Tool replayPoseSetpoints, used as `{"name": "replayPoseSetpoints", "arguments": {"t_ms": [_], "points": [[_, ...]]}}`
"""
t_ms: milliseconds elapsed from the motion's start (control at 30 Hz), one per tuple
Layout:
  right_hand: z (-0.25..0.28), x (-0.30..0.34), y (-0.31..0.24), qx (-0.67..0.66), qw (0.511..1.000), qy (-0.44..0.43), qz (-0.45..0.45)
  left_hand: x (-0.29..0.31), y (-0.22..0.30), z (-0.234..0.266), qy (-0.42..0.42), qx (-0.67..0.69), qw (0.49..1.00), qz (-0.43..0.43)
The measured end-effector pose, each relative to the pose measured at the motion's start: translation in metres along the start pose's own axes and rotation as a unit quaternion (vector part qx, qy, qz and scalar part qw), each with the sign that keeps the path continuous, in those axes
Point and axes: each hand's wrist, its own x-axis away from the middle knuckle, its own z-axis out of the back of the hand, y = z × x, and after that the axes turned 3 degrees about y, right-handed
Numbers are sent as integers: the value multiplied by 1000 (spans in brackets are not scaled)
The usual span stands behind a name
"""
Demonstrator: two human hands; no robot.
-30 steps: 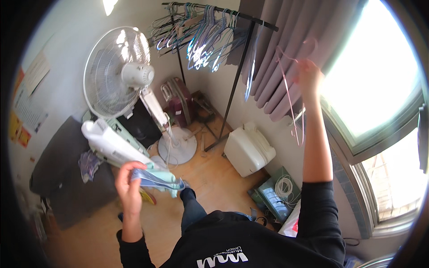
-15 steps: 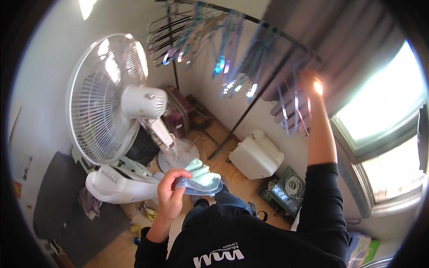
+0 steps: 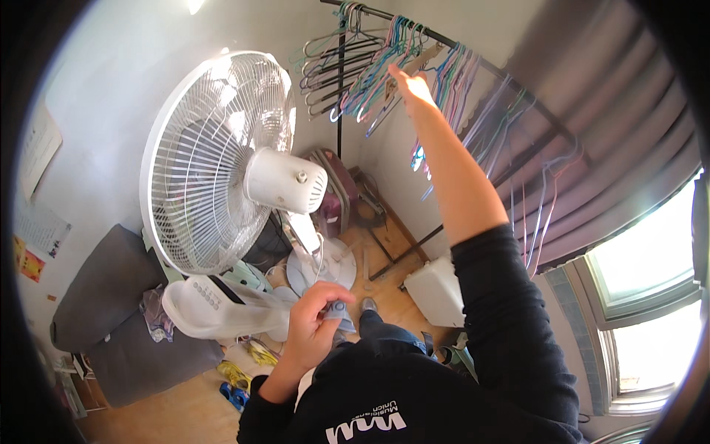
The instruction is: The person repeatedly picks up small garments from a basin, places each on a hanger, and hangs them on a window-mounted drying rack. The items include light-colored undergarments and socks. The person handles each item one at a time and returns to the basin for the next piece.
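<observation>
My left hand is closed near my waist, thumb and fingers pinching a bluish-grey, sheet-like plastic bag. Most of the bag is hidden behind the hand. My right arm stretches up to the rack, where my right hand is in front of the hangers, thumb and finger apart. Whether it touches a hanger I cannot tell. Many coloured hangers hang close together around it, with dark ones to the left and a few hanging apart at the right end of the black rail.
A large white fan stands left of centre, close to my left hand. Beyond it are a purple suitcase and a white box. A grey cushioned seat is at the left, with yellow shoes beside it; a window is at the right.
My right hand has moved left along the rail, from its right end to the middle hangers. The mint-green cloth seen at my left hand no longer shows. The view has shifted.
</observation>
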Motion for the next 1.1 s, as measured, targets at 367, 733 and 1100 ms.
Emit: {"name": "replayPoseSetpoints", "arguments": {"t_ms": [367,733,1100], "points": [[-35,-37,5,-68,973,216,55,6,-9,7,44,-1,997,56],[5,29,-13,-198,973,81,84,0,-10,1,-13,1,999,33],[26,135,26,-229,969,45,86,-2,-8,2,40,44,998,-17]]}}
